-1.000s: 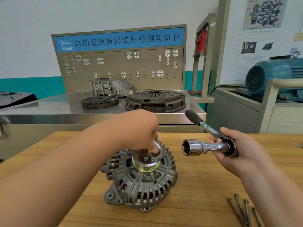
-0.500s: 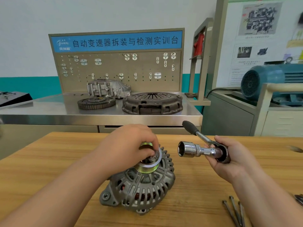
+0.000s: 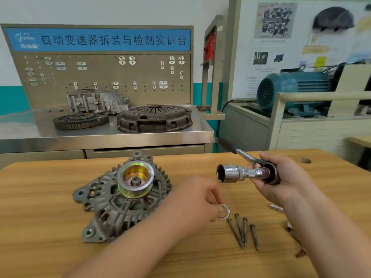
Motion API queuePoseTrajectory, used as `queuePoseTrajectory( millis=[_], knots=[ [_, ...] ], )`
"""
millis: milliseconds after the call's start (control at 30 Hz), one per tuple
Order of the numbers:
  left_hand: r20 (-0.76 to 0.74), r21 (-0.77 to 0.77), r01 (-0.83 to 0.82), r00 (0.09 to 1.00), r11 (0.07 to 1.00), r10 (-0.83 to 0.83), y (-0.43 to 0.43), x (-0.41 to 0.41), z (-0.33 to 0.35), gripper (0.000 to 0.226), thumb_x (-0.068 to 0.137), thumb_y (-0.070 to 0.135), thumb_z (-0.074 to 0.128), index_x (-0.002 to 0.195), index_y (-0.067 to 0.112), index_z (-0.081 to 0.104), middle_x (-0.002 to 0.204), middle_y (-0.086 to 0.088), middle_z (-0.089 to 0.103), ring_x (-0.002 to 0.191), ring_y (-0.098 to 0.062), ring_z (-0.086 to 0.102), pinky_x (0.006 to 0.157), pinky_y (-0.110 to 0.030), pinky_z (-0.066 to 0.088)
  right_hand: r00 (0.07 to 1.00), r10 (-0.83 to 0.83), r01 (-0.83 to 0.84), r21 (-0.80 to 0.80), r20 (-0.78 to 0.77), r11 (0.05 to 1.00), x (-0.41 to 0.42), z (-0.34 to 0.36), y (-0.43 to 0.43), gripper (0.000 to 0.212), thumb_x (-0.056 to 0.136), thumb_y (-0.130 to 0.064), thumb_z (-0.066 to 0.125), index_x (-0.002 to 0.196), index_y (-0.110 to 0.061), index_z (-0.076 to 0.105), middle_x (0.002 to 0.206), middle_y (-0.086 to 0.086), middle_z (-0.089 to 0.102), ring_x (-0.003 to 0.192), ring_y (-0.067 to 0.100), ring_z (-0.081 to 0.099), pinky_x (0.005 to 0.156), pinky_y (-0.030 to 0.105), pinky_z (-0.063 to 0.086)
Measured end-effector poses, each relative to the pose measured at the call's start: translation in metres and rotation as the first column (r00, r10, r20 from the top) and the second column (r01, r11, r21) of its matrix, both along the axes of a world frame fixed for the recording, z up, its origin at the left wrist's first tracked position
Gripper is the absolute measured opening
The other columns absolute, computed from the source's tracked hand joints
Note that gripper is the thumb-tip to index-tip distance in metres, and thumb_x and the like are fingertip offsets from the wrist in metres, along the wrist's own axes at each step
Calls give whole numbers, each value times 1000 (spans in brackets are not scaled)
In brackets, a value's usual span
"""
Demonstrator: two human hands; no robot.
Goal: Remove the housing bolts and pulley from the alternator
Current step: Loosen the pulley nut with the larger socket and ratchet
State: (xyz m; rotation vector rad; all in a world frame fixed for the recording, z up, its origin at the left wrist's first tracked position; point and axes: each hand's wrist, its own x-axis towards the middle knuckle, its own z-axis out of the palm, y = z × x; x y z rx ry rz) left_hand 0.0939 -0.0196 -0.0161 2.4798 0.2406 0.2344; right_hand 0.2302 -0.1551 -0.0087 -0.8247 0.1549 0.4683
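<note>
- On the table (image 3: 40,197), the alternator (image 3: 112,209) lies face up with the pulley (image 3: 134,192) still seated on its shaft (image 3: 135,181). The shaft end shows bare in the pulley's cup.
- Right of the alternator, the left hand (image 3: 196,197) pinches the nut (image 3: 223,212) in its fingertips, low over the wood and just beside the heads of the four housing bolts (image 3: 240,227), which lie loose in a row.
- Further right of the alternator, the right hand (image 3: 285,181) is wrapped round the head of the ratchet (image 3: 247,172). Its socket points back toward the alternator and is clear of it.
- Risk: dropped on edge, the nut could roll away from the alternator or knock the bolts apart. Laying it flat avoids that.
- Risk: the pulley may sit tight on the shaft. Pulling it one-handed could drag or tip the alternator, since nothing clamps it.
- Risk: with the ratchet occupying one hand, a sudden release of the pulley could send it into the bolts.
- Change: half a second ago the left hand was cupped over the pulley with the nut coming off. It has since carried the nut to the right of the alternator, uncovering the pulley.
- Change: the right hand's hold on the ratchet looks the same.
</note>
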Motion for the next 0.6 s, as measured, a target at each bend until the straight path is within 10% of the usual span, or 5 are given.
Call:
queuePoseTrajectory(
  millis=[300, 600],
  knots=[
    [-139, 100, -54, 988, 994, 68, -18, 41, -71, 27, 88, 20, 67, 69, 35, 56, 76, 17, 58, 78, -2, 59, 57, -13, 41, 995, -98, 98, -55, -4, 994, 11, -22, -53, 12, 89, -5, 64, 100, 0, 60, 99, 22, 58, 73, 17, 62, 43, 29, 54],
    [-160, 164, -72, 982, 984, 99, -15, 50, -71, 16, 88, 18, 66, 78, 30, 68, 88, 11, 65, 87, -7, 61, 75, -19, 51, 993, -116, 115, -38, -8, 993, 14, -28, -64, 18, 88, -5, 65, 104, -1, 59, 102, 24, 59, 57, 16, 66, 46, 30, 55]
  ],
)
